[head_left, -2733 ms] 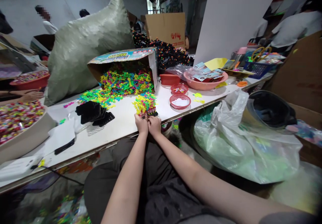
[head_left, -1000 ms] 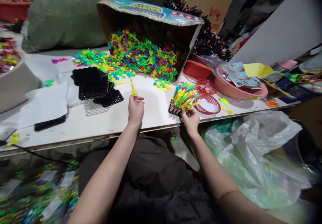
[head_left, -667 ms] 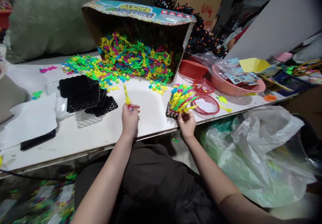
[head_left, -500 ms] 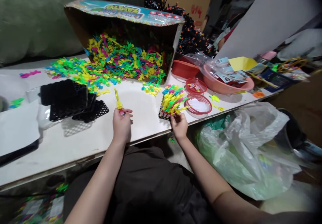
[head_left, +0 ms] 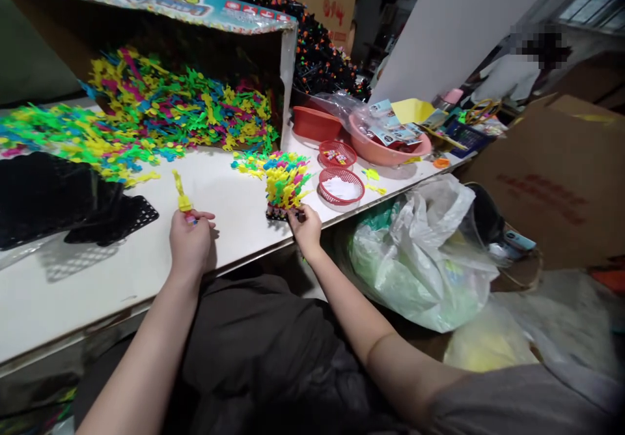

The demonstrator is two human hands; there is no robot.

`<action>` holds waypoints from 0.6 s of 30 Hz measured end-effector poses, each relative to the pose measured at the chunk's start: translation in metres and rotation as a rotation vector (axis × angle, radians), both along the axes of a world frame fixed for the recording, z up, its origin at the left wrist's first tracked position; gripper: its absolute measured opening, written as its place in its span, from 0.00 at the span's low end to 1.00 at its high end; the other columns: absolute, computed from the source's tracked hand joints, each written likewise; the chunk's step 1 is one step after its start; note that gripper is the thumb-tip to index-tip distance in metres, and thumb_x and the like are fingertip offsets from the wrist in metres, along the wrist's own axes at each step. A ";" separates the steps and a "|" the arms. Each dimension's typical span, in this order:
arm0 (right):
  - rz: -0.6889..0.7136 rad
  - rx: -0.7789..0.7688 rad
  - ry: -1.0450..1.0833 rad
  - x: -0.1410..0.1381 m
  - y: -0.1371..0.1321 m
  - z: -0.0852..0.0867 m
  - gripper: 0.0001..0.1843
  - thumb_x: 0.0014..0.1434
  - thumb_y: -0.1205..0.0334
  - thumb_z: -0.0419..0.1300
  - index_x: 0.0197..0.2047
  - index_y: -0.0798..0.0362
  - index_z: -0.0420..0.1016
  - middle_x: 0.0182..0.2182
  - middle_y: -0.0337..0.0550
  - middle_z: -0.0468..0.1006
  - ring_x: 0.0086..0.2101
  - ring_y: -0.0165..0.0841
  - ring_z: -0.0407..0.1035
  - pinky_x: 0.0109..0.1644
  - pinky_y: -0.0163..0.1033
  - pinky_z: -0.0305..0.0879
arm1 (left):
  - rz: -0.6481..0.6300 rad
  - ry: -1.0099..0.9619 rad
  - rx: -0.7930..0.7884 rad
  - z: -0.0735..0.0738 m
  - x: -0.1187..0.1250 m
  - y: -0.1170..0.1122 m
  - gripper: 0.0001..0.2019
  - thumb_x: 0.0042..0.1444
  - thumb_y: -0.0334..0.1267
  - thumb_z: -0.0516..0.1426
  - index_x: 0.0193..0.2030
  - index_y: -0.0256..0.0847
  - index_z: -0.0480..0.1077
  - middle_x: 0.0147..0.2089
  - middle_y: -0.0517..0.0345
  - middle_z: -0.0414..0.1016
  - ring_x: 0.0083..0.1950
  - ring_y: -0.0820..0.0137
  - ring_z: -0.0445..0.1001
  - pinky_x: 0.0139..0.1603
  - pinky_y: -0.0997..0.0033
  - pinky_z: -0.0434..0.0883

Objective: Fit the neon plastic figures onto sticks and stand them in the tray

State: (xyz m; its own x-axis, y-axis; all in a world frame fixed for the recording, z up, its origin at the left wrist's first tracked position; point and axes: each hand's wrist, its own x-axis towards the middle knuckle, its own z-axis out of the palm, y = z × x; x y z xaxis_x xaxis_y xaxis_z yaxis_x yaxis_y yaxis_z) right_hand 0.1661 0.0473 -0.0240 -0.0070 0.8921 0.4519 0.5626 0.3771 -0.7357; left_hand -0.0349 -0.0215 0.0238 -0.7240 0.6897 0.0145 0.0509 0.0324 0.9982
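My left hand (head_left: 189,243) is closed around the lower end of a yellow plastic toy figure (head_left: 181,194), which points upward. Small red and blue bits show between the fingers. My right hand (head_left: 305,226) pinches at the near right corner of a small black perforated tray (head_left: 276,214); the fingertips are partly hidden. Upright in that tray stand many yellow, green, pink and blue toy figures (head_left: 286,181), packed close together. A gap of white table (head_left: 234,207) lies between my hands.
A cardboard box (head_left: 288,64) on its side spills a heap of coloured figures (head_left: 180,109). Black perforated trays (head_left: 49,194) are stacked at left. Red baskets (head_left: 342,186), holding white material and small pieces, stand right, before a pink basin (head_left: 390,152). Plastic bags (head_left: 424,259) hang below the table edge.
The view has swung to the right, so everything sits further left in it. Both hands keep their holds, the left on the yellow figure and the right at the tray's corner.
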 end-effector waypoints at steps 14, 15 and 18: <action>0.295 -0.112 0.252 -0.045 -0.041 0.011 0.12 0.53 0.64 0.52 0.40 0.55 0.72 0.36 0.45 0.76 0.36 0.33 0.70 0.41 0.36 0.66 | 0.075 0.413 0.220 0.008 0.035 -0.016 0.09 0.46 0.30 0.53 0.34 0.40 0.56 0.33 0.60 0.66 0.31 0.77 0.67 0.33 0.78 0.66; 0.321 -0.110 0.247 -0.047 -0.042 0.012 0.13 0.52 0.66 0.51 0.41 0.56 0.72 0.38 0.46 0.76 0.37 0.33 0.70 0.42 0.36 0.66 | 0.066 0.397 0.209 0.006 0.040 -0.016 0.09 0.46 0.30 0.54 0.34 0.40 0.56 0.33 0.60 0.66 0.32 0.77 0.68 0.34 0.77 0.66; 0.395 -0.130 0.209 -0.046 -0.041 0.015 0.15 0.50 0.69 0.51 0.41 0.56 0.72 0.41 0.46 0.74 0.40 0.33 0.69 0.46 0.37 0.65 | 0.056 0.300 0.124 -0.005 0.057 -0.011 0.11 0.44 0.29 0.54 0.33 0.40 0.55 0.33 0.59 0.66 0.30 0.77 0.68 0.32 0.76 0.67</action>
State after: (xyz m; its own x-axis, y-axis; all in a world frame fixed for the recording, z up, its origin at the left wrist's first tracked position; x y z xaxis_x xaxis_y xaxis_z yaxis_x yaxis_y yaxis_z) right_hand 0.1202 0.0066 -0.0092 -0.2787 0.8887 0.3641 0.2294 0.4298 -0.8733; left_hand 0.0223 -0.0327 0.0183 -0.7117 0.6281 0.3144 0.3450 -0.0774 0.9354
